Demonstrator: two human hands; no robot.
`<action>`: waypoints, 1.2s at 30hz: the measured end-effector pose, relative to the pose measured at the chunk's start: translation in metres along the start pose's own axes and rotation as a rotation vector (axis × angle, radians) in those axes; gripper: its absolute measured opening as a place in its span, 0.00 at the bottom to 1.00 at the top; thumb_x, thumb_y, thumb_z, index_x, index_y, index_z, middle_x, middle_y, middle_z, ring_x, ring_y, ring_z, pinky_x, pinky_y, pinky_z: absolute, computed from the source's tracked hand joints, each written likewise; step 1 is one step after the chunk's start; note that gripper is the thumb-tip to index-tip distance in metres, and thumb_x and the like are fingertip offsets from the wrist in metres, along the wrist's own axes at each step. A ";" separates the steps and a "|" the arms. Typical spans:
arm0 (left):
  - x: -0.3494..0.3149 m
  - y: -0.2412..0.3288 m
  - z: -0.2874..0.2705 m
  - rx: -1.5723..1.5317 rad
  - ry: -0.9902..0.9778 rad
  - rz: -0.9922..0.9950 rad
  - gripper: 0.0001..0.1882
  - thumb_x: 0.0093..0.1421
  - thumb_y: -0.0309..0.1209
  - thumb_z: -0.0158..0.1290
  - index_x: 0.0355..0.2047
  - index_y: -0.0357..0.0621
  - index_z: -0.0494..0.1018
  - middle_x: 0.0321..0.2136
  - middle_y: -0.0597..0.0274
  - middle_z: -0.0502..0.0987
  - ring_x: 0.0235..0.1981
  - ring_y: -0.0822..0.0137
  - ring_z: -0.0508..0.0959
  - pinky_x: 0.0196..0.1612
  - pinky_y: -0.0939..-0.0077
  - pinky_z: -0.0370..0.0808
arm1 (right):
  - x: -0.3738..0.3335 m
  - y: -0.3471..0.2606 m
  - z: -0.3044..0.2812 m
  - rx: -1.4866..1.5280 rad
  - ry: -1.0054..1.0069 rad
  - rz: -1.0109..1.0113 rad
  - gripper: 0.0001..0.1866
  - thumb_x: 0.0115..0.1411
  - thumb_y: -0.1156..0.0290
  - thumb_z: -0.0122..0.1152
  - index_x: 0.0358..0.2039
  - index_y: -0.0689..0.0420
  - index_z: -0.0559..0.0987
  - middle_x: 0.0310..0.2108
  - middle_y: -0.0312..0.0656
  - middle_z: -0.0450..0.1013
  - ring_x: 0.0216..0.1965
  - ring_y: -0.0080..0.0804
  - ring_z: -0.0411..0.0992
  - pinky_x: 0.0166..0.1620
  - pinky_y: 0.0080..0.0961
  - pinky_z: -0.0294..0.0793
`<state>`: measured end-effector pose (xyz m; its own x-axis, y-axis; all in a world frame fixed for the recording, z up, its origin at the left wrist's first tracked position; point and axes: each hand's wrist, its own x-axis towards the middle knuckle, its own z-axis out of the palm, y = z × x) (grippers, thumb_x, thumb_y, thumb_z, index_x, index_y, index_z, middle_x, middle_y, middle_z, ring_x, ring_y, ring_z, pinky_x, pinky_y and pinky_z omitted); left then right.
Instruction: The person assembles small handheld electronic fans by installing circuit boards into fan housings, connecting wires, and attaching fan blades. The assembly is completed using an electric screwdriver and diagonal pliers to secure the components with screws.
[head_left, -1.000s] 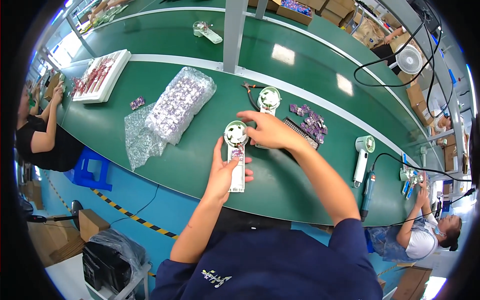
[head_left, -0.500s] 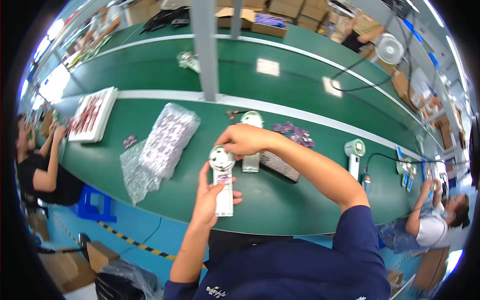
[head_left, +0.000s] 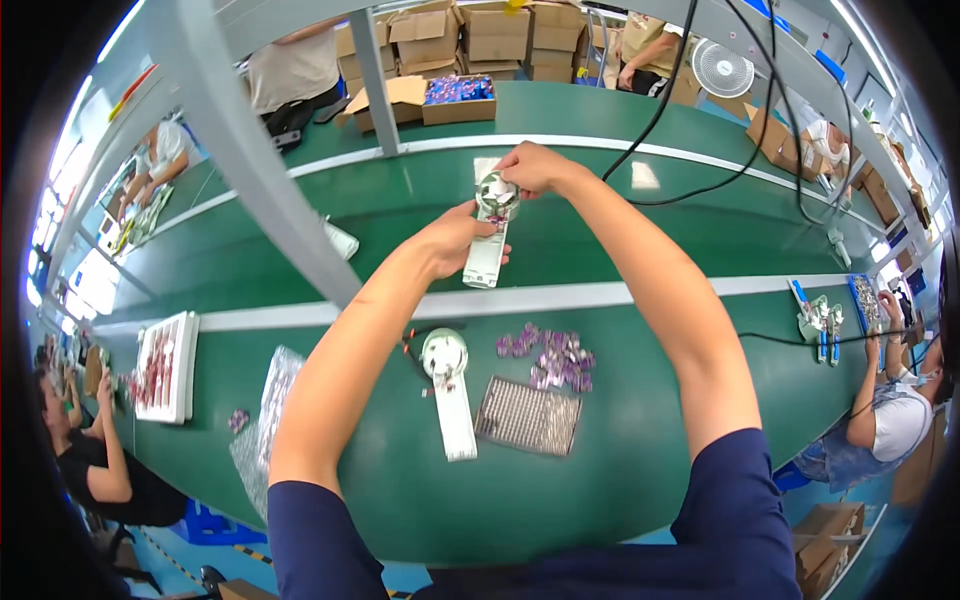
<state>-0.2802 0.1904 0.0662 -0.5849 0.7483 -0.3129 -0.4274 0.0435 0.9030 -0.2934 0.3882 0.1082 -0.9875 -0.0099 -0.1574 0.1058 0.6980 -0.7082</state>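
Note:
Held out over the far green conveyor surface is a white handheld-fan housing (head_left: 484, 265), with a round head and a long handle. My left hand (head_left: 450, 242) is closed around its handle, the thumb across the front near small purple parts. My right hand (head_left: 536, 168) grips the edge of the round head with its fingertips. A second handheld-fan housing (head_left: 457, 418) lies on the near table below my hands. To its right sit a pile of small purple parts (head_left: 562, 365) and a block of small metallic pieces in rows (head_left: 530, 416).
A white rail (head_left: 560, 298) crosses under my forearms, and a grey post (head_left: 262, 160) slants at left. Bubble wrap (head_left: 250, 455) lies partly behind my left arm. A white tray (head_left: 182, 370) stands farther left. Black cables (head_left: 655, 110) hang at upper right. Co-workers sit at both sides.
Both hands have moved forward and up with the housing, from above the near table to beyond the white rail. The whole view has shifted. My right arm now covers the table's right part.

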 end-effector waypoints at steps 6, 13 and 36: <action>0.132 0.005 -0.022 0.268 0.013 -0.107 0.22 0.63 0.29 0.54 0.58 0.44 0.66 0.38 0.63 0.76 0.39 0.68 0.79 0.41 0.68 0.80 | 0.093 0.089 -0.040 -0.053 -0.034 0.069 0.18 0.60 0.68 0.54 0.50 0.52 0.82 0.27 0.37 0.76 0.20 0.23 0.71 0.23 0.25 0.74; 0.170 0.011 -0.030 1.018 0.181 0.035 0.16 0.53 0.38 0.62 0.37 0.41 0.78 0.28 0.51 0.79 0.37 0.51 0.82 0.39 0.59 0.79 | 0.157 0.152 -0.044 -0.230 -0.210 -0.051 0.16 0.61 0.66 0.54 0.47 0.51 0.83 0.21 0.32 0.74 0.17 0.20 0.68 0.20 0.21 0.69; 0.027 -0.032 -0.149 0.509 1.554 0.016 0.39 0.60 0.45 0.55 0.68 0.75 0.49 0.52 0.32 0.66 0.48 0.40 0.76 0.52 0.49 0.73 | -0.058 0.102 0.039 0.202 0.259 -0.274 0.13 0.68 0.64 0.52 0.38 0.59 0.81 0.23 0.35 0.74 0.25 0.19 0.72 0.27 0.20 0.70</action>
<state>-0.3853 0.1109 -0.0152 -0.8130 -0.5823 0.0024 -0.3408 0.4791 0.8089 -0.2203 0.4316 0.0183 -0.9763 0.0226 0.2150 -0.1691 0.5402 -0.8244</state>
